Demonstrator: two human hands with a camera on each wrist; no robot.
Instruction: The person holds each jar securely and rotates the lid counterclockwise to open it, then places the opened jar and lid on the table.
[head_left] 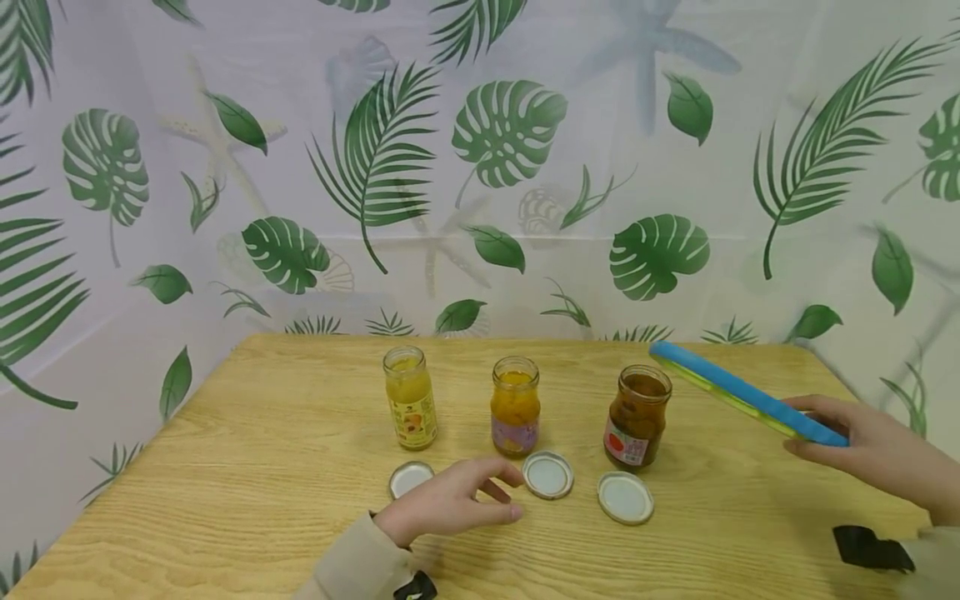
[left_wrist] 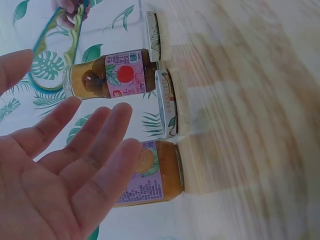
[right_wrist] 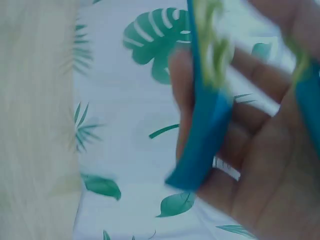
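Observation:
My right hand [head_left: 873, 446] grips one end of a blue-and-green jar opener [head_left: 738, 393], raised above the table's right side and slanting up to the left. Wavy green edges line its inside in the left wrist view. Over the front middle, my left hand [head_left: 465, 500] is empty, its fingers relaxed and apart. Just beyond its fingertips lies a lid [head_left: 548, 475]; another lid [head_left: 408, 478] is partly hidden behind the hand. A third lid [head_left: 626, 498] lies farther right. Behind the lids stand a yellow jar [head_left: 412, 408], an orange jar [head_left: 516, 417] and a brown jar [head_left: 637, 425], all uncapped.
The wooden table [head_left: 285, 433] ends at a leaf-patterned sheet [head_left: 420, 283] hanging behind it and along both sides. The three jars form a row toward the back, spaced apart, with the opener's far tip just right of the brown one.

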